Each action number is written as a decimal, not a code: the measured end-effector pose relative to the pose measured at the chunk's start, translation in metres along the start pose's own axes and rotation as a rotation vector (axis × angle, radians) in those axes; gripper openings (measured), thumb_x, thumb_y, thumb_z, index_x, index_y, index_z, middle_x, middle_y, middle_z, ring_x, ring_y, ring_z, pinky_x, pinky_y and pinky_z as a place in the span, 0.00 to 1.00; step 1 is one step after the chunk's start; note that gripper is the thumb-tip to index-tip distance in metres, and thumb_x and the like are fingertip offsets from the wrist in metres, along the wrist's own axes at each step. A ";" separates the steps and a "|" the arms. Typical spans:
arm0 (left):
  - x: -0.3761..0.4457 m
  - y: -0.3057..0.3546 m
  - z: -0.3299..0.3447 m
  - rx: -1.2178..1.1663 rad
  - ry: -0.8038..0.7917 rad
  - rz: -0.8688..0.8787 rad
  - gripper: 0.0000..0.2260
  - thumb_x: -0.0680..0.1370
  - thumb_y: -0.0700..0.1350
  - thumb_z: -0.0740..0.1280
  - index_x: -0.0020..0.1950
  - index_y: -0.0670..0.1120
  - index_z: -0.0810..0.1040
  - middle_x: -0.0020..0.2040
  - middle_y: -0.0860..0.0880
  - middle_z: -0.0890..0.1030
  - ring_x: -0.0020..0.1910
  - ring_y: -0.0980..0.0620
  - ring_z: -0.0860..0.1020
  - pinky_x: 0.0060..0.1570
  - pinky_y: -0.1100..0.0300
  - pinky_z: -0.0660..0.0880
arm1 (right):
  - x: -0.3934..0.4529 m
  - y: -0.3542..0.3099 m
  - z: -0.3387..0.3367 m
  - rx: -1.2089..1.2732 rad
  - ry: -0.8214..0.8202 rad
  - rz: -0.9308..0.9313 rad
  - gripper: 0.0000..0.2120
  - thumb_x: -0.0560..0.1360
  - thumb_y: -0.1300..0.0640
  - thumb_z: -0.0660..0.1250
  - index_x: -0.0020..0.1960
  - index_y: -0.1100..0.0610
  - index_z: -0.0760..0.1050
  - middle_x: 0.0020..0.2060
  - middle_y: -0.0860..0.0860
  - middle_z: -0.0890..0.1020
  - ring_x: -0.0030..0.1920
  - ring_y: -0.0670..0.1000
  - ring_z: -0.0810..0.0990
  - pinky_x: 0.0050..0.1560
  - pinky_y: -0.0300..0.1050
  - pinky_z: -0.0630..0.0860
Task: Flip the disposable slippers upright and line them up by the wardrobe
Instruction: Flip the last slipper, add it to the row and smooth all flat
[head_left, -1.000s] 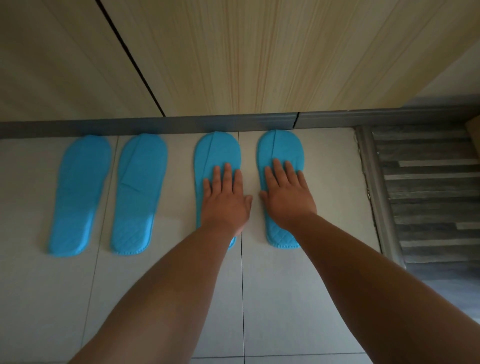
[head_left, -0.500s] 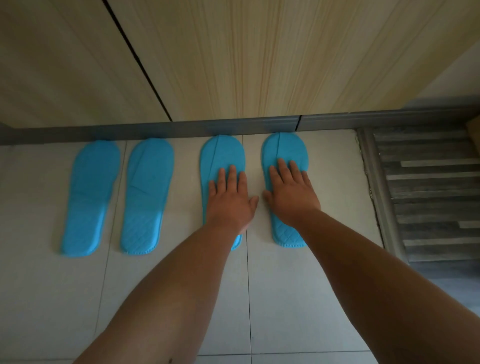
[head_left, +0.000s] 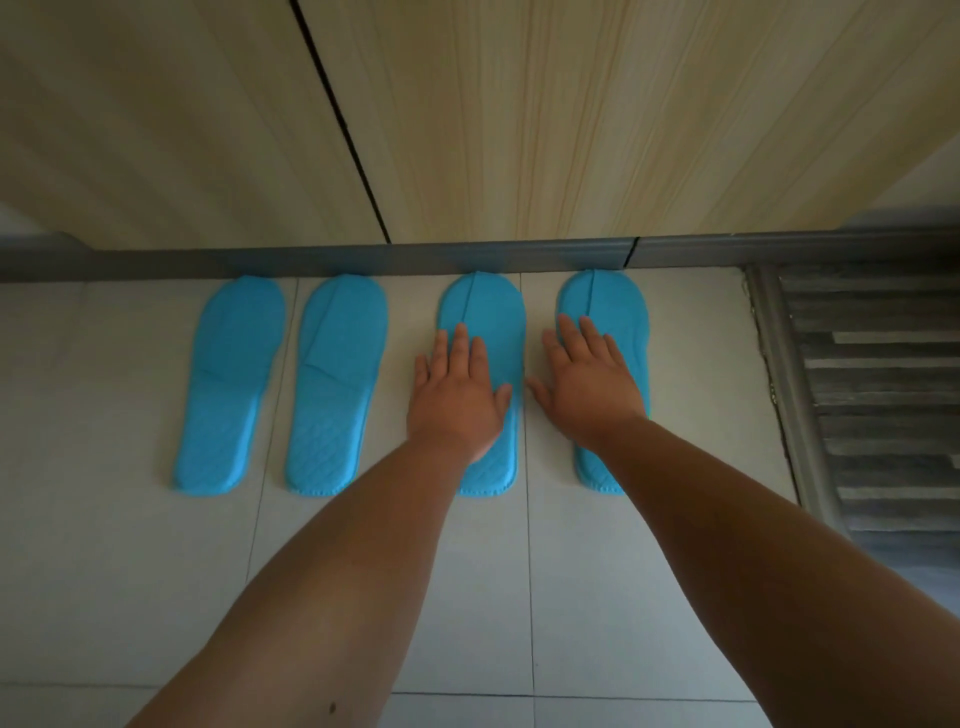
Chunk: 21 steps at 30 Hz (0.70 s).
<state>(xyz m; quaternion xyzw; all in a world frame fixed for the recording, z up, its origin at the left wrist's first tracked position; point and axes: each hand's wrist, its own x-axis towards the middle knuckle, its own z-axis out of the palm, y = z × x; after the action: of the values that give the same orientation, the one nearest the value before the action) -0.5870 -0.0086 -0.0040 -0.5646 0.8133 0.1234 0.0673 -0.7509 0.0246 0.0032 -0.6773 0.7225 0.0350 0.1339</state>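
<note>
The head view showed four blue slippers (head_left: 343, 384) upright, toes against the wardrobe (head_left: 519, 130) plinth, the left hand (head_left: 457, 395) and right hand (head_left: 592, 384) lying flat, fingers (head_left: 461, 343) loosely spread, on the two rightmost, so only final straightening seemingly remained.

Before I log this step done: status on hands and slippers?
Left hand flat, open on third flat blue disposable slipper. Right hand flat, open on fourth. All four upright, toes at grey wardrobe plinth. Nothing obstructing.
</note>
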 end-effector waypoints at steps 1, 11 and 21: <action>-0.002 -0.008 -0.002 0.002 0.000 -0.013 0.32 0.79 0.60 0.50 0.77 0.44 0.49 0.79 0.44 0.47 0.78 0.44 0.45 0.75 0.44 0.46 | 0.002 -0.010 -0.001 0.008 0.003 -0.018 0.32 0.79 0.40 0.49 0.77 0.56 0.51 0.78 0.55 0.51 0.77 0.57 0.45 0.75 0.55 0.45; -0.033 -0.148 -0.025 0.062 0.024 -0.189 0.31 0.79 0.59 0.50 0.77 0.44 0.49 0.79 0.44 0.49 0.78 0.43 0.46 0.74 0.44 0.47 | 0.032 -0.138 -0.003 0.014 0.018 -0.191 0.31 0.80 0.42 0.50 0.77 0.57 0.51 0.78 0.55 0.51 0.77 0.56 0.46 0.75 0.55 0.44; -0.053 -0.242 -0.020 0.039 -0.006 -0.219 0.31 0.79 0.57 0.50 0.77 0.44 0.47 0.79 0.44 0.47 0.78 0.43 0.45 0.75 0.44 0.46 | 0.043 -0.210 0.013 -0.058 -0.008 -0.165 0.32 0.80 0.40 0.48 0.77 0.56 0.48 0.78 0.55 0.49 0.77 0.56 0.44 0.74 0.55 0.42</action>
<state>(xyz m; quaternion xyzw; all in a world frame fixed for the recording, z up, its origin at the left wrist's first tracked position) -0.3411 -0.0464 -0.0020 -0.6483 0.7487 0.1014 0.0939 -0.5436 -0.0313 0.0078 -0.7379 0.6625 0.0475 0.1197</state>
